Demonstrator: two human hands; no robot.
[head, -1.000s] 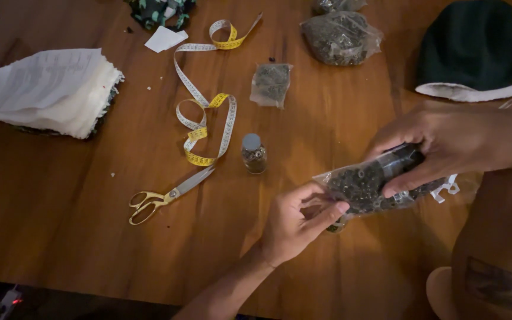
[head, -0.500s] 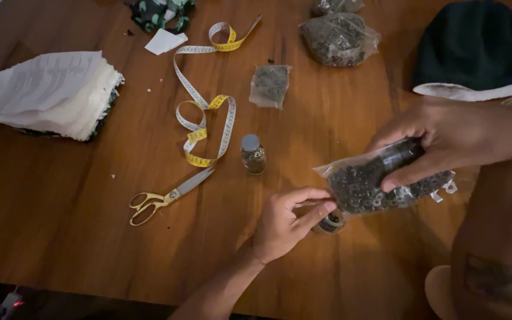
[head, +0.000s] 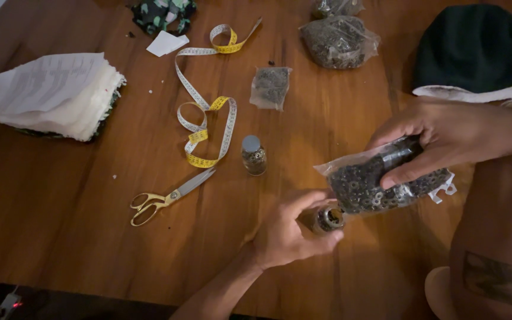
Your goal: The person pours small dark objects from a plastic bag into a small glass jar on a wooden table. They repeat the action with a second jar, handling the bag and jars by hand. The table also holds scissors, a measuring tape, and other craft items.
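Observation:
My right hand grips a clear plastic bag of small dark metal rings, tilted with its open corner down to the left. Just under that corner, my left hand holds a small open glass vial with a few rings inside, standing on the wooden table. A second small vial with a grey cap stands upright a little to the upper left of my left hand.
Gold-handled scissors and a yellow-white tape measure lie left of centre. Folded white cloth sits far left. More bags of rings lie at the back, a dark beanie at the right.
My left hand let go of the bag's corner and moved down to take hold of the open vial beneath it. The bag has tipped towards the vial.

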